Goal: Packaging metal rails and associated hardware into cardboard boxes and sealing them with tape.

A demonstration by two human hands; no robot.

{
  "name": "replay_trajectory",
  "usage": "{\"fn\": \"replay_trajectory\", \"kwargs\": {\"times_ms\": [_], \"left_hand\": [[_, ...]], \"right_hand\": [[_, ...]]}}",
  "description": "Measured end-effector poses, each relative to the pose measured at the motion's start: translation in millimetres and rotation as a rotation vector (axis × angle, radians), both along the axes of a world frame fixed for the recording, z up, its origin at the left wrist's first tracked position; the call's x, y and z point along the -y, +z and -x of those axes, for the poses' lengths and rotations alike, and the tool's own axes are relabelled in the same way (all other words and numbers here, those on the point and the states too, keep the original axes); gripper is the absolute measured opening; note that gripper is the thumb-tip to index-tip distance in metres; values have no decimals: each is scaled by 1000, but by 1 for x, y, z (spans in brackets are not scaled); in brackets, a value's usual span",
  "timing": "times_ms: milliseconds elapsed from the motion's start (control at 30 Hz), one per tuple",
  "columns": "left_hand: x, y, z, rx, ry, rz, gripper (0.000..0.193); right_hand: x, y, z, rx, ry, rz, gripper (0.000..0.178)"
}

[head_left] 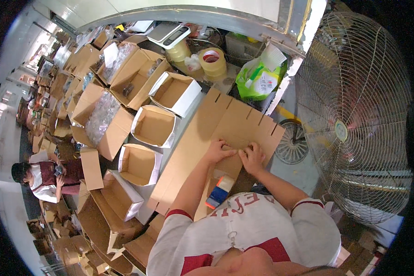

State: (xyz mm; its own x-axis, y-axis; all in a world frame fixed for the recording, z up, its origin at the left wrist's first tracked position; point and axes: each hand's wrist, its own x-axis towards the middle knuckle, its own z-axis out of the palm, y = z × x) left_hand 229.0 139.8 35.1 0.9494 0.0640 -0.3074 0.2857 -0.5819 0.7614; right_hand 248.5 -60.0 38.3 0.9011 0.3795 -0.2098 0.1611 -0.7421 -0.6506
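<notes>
A large flat cardboard box blank [188, 142] with slots cut along its far edge lies slantwise on the table in front of me. My left hand [220, 152] rests on it, fingers bent and thumb reaching to the right. Beside it, my right hand [252, 158] has its fingers curled down against the same cardboard. The two hands nearly meet, thumbs toward each other, and their grip seems to be on the cardboard. Close to my chest, between my forearms, lies a blue and orange tape dispenser [219, 192] with a pale roll.
Three white open boxes [155, 125] stand left of the blank. Beyond are a carton of clear plastic [101, 117], a scale [169, 34], tape rolls [212, 62] and a green bag [260, 80]. A large caged fan [354, 115] stands right. Another person [48, 177] works far left.
</notes>
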Motion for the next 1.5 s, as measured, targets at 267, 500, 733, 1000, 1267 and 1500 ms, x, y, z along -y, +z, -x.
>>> {"fn": "replay_trajectory", "kwargs": {"times_ms": [267, 500, 733, 1000, 1267, 1500], "left_hand": [[-3, -26, -13, -95, 9, 188, 46], [-5, -37, -15, -151, 31, 143, 38], [8, -44, 2, -37, 163, 491, 24], [24, -19, 11, 32, 165, 645, 23], [21, -32, 15, -123, 185, 367, 35], [33, 4, 13, 278, 61, -12, 28]], "right_hand": [[12, -48, -70, -44, 434, 0, 56], [-1, 7, -64, -312, 465, -316, 39], [-34, 83, 20, -89, 1269, -386, 47], [-49, 79, -114, -300, 1152, -296, 43], [-53, 83, -255, -154, 1232, 139, 59], [-71, 37, -218, 22, 1293, 469, 62]]}}
